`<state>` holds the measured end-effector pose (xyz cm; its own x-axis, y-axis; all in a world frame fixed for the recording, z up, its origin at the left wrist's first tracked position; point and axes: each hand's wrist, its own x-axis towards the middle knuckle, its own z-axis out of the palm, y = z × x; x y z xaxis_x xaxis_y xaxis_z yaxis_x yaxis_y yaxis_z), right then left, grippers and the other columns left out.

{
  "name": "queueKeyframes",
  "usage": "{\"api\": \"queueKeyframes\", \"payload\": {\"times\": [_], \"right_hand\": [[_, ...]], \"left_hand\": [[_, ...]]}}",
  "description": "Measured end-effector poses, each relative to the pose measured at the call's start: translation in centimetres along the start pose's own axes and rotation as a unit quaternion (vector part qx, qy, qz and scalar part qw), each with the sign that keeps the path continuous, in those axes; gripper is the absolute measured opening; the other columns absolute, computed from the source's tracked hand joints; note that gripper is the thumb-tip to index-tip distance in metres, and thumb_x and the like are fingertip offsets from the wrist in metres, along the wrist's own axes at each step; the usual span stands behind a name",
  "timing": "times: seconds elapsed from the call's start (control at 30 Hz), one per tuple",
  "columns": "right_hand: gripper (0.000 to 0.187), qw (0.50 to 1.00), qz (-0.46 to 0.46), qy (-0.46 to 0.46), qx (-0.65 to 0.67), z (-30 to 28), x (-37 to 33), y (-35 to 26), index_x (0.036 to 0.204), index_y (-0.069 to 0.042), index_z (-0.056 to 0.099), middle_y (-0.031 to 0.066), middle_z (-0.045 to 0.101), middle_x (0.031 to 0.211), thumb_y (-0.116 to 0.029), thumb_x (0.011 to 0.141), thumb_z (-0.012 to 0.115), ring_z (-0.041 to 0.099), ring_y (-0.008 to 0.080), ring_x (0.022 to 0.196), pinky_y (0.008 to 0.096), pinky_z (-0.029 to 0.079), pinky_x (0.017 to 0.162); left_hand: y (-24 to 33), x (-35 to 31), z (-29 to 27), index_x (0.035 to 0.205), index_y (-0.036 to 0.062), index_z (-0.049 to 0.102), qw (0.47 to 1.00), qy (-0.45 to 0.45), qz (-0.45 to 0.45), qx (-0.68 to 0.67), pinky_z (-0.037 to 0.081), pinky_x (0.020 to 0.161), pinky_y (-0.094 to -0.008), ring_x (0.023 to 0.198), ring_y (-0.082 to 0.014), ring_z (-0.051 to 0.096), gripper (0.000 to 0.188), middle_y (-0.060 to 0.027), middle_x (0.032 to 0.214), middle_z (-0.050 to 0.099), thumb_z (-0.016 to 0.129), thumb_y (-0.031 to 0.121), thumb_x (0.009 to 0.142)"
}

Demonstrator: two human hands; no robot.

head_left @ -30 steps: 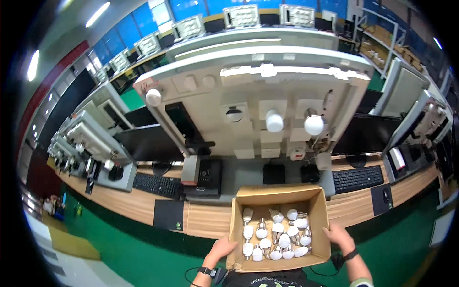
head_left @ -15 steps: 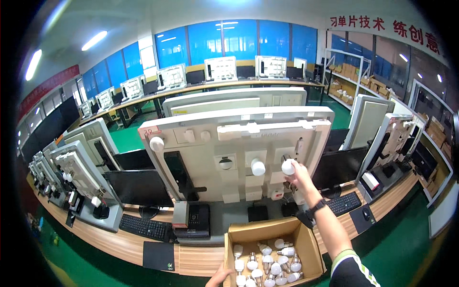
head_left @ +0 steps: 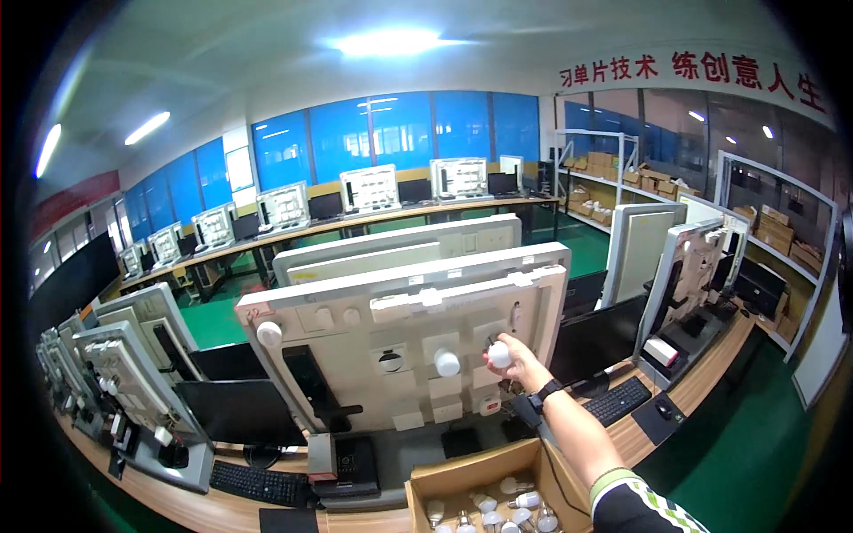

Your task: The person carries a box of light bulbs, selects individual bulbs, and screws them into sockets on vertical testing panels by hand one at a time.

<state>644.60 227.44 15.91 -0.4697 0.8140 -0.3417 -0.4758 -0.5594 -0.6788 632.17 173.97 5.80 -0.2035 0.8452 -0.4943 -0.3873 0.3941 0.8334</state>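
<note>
Only the person's right arm showed in the view. It rose from the lower right edge and stretched forward and up to the left, close to straight at the elbow. A sleeve with a green-and-white striped cuff covered the upper arm near the edge of the picture; the forearm below it was bare. A dark band with a small dark case sat on the wrist. The right hand [head_left: 518,357] was lifted at the far end of the reach, its back turned toward the camera, the fingers [head_left: 508,343] curled closed around a small round white bulb [head_left: 498,354]. The left hand was out of view.
</note>
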Motion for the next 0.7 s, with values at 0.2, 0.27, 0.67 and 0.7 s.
{"api": "queueKeyframes", "payload": {"times": [0.2,0.27,0.67,0.7], "right_hand": [[0.032,1.000,-0.009,0.003,-0.017,-0.5,0.1,-0.4,0.107,-0.004,0.047,0.0168,0.059,0.086,-0.032,0.094,0.056,0.063,0.0299,0.073,0.0384,0.054,0.054],[0.030,0.999,-0.007,0.028,-0.022,0.1,-0.3,-0.3,0.106,-0.005,0.048,0.0165,0.059,0.087,-0.030,0.093,0.057,0.063,0.0289,0.072,0.0376,0.055,0.054],[0.026,0.990,-0.047,0.032,-0.131,0.9,-0.7,-0.3,0.103,-0.009,0.050,0.0114,0.061,0.083,-0.033,0.095,0.052,0.065,0.0262,0.069,0.0391,0.055,0.055],[0.026,0.989,-0.044,0.030,-0.137,0.6,-0.5,-0.4,0.103,-0.011,0.050,0.0100,0.061,0.082,-0.035,0.096,0.050,0.065,0.0262,0.069,0.0391,0.054,0.056]], "left_hand": [[-0.3,0.1,0.6,0.132,0.0056,0.053,0.997,-0.028,0.035,-0.068,0.034,0.107,-0.0316,0.133,-0.0207,0.038,0.036,-0.0107,0.142,0.044,0.042,0.005,0.098],[-0.5,1.2,0.1,0.129,0.0056,0.054,0.998,-0.019,0.003,-0.056,0.035,0.105,-0.0320,0.129,-0.0212,0.040,0.034,-0.0104,0.137,0.046,0.045,0.008,0.097],[-2.1,4.0,-1.6,0.113,0.0055,0.059,0.997,-0.003,-0.071,-0.041,0.042,0.093,-0.0342,0.104,-0.0239,0.050,0.030,-0.0081,0.108,0.057,0.057,0.026,0.092],[-2.3,4.1,-1.7,0.112,0.0055,0.060,0.996,-0.003,-0.078,-0.042,0.042,0.092,-0.0344,0.102,-0.0241,0.051,0.030,-0.0079,0.106,0.058,0.058,0.028,0.091]]}}
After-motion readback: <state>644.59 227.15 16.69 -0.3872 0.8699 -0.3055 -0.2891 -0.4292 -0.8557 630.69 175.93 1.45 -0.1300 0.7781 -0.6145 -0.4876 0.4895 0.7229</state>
